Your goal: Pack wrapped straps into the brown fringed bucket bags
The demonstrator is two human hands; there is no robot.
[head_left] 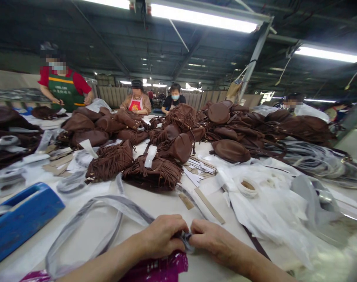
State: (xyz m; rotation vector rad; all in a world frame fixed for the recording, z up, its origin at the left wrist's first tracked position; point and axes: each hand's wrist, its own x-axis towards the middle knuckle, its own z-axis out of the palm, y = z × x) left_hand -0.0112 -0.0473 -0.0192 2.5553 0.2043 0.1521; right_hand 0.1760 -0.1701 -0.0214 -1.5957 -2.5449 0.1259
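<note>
My left hand (162, 237) is closed, its thumb and fingers pinching a strap wrapped in whitish, see-through film (187, 242). My right hand (215, 239) meets it from the other side, fingers curled and pressed on the same small bunched part. The hands nearly touch, and most of what lies between the fingertips is hidden. A long loop of wrapped strap (78, 219) curves over the table to the left and runs behind my left hand. Below my hands lies a shiny purple plastic bag (157, 270).
Brown fringed bags (153, 172) are heaped across the table (131, 199). A blue tape dispenser (28, 219) stands at left. Cardboard strips (209, 205), a tape roll (247, 188) and white plastic sheeting (272, 211) lie ahead and right. Several people (65, 88) work beyond the heap.
</note>
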